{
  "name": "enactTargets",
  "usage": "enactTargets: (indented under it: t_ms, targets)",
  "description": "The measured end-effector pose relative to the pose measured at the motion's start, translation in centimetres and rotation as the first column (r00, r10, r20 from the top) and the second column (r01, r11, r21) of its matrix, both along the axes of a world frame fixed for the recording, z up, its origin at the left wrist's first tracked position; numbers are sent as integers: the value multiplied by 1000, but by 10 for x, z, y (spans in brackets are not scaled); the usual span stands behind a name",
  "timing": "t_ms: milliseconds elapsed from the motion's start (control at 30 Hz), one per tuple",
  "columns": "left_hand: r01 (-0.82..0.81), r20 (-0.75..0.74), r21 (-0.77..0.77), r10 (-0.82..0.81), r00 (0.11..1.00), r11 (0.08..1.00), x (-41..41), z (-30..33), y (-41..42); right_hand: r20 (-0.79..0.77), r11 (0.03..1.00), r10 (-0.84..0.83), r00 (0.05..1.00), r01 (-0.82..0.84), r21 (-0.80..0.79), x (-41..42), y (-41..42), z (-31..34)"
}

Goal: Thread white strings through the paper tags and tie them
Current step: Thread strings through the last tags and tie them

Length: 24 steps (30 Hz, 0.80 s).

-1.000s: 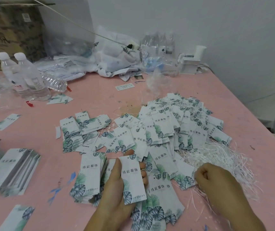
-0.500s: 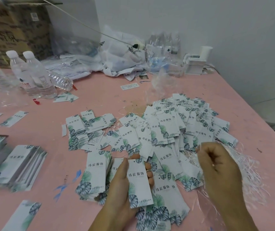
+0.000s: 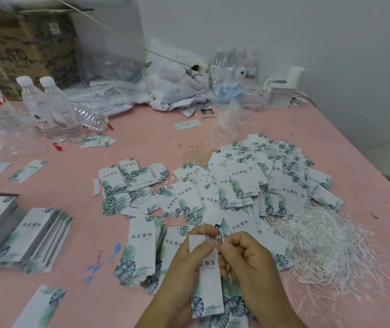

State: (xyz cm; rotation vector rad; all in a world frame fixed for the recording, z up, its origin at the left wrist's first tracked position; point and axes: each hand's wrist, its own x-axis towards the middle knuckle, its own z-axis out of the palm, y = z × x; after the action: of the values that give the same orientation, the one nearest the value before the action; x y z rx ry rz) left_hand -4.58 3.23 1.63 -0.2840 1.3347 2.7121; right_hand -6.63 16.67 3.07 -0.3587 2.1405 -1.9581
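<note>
Step in hand: threading one white string through the top of one paper tag; judged as just starting, no knot visible.
Left hand (image 3: 190, 259): curled on the held tag (image 3: 209, 282), thumb over its front near the top, fingers behind.
Right hand (image 3: 248, 259): fingers curled, pinching a thin white string (image 3: 221, 235) at the fingertips, just right of the tag's top edge.
Held tag, position: near centre of the scene, between the two hands, lifted above the tags lying on the counter (image 3: 161, 129).
Held tag, long axis: running near to far, leaf print at the near end, top end far; hole hidden by the thumb, cannot tell its exact place.
Key relation: string end touching or almost touching the tag's far end from the right side; right hand nearer to the string, left hand fixing the tag.
String supply: loose heap of white strings (image 3: 326, 247), right of the hands, close to the right hand.
Tag pile (image 3: 260, 181): far of the hands, many with strings already on.
Tag stack (image 3: 142, 247): just left of the left hand, no strings seen.
Writing on tags: "玮宸服饰" in dark characters; small line under it too small to read.
Other writing: "HOTEL" on a white bag (image 3: 177, 84) at the far side; labels on the water bottles (image 3: 56, 110) not readable.
</note>
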Motion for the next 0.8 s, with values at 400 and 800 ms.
enactTargets:
  t_ms: [400,800]
  targets:
    - [47,-6,-123,-49,999,991,3,-4,-6,-83,977,103,991,-86,195,-5,9,-5]
    - [-31,-14,-59,30,999,998,1,-5,-2,88,981,118,989,-103,-162,-7,6,-4]
